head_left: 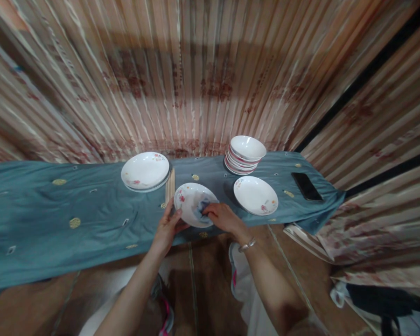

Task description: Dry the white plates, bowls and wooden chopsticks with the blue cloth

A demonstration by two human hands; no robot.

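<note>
A white plate (pixel 191 217) with small flowers on its rim is tilted near the front edge of the cloth-covered table. My left hand (pixel 168 224) grips its left rim, thumb on top and fingers underneath. Inside the plate, my right hand (pixel 221 216) presses a bunched bluish cloth (pixel 202 205) against the surface, its fingers closed on it. Just left of the plate lie several wooden chopsticks (pixel 170 183). Another flowered plate (pixel 255 195) rests to the right of my right hand.
Stacked plates (pixel 145 170) sit at the back left. A stack of bowls (pixel 247 151) stands at the back right, and a black phone (pixel 306 185) lies near the right end. The green tablecloth (pixel 101 210) hangs over the front edge. Pleated curtains (pixel 196 84) rise behind the table.
</note>
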